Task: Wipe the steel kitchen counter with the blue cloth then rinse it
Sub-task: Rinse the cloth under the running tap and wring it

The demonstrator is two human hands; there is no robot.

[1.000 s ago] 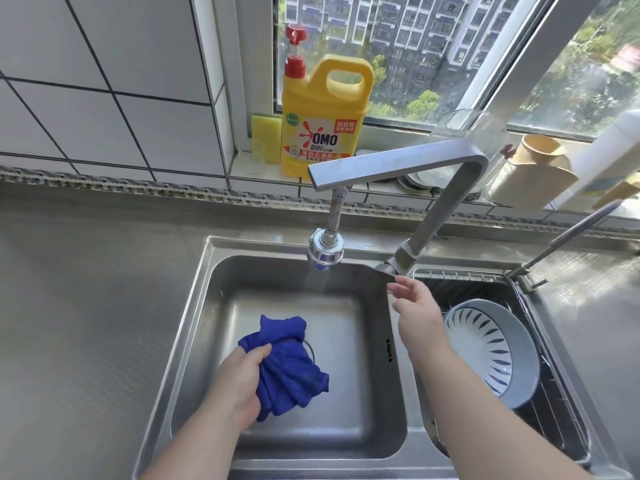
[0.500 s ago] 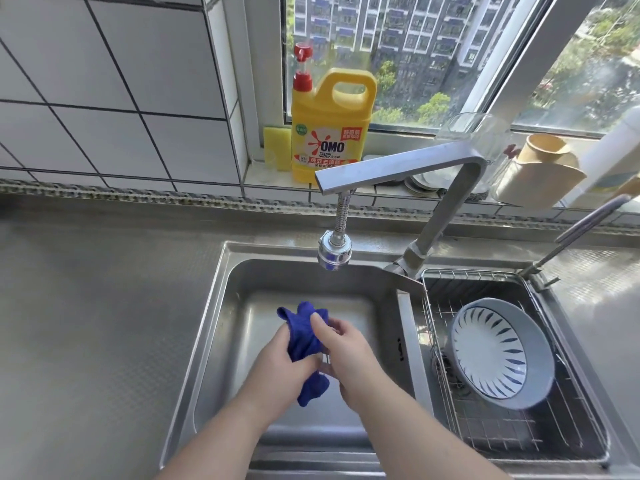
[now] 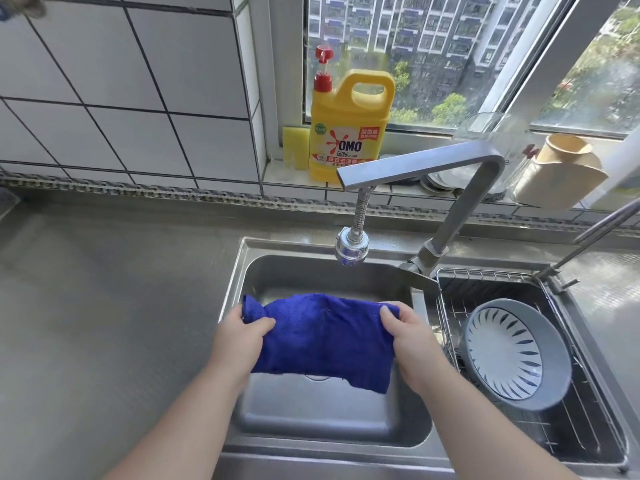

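Between both hands' fingers (image 3: 389, 315) (pinched): blue cloth (image 3: 322, 337).

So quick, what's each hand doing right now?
Left hand: grips the left end of the blue cloth.
Right hand: grips the cloth's right end.

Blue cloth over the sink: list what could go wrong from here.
1. The blue cloth, stretched between the left hand and right hand, sits nearer than the faucet head, so water may miss it.
2. Its left edge hangs near the steel counter; drips could wet it.
3. Splashes could reach the bowl.
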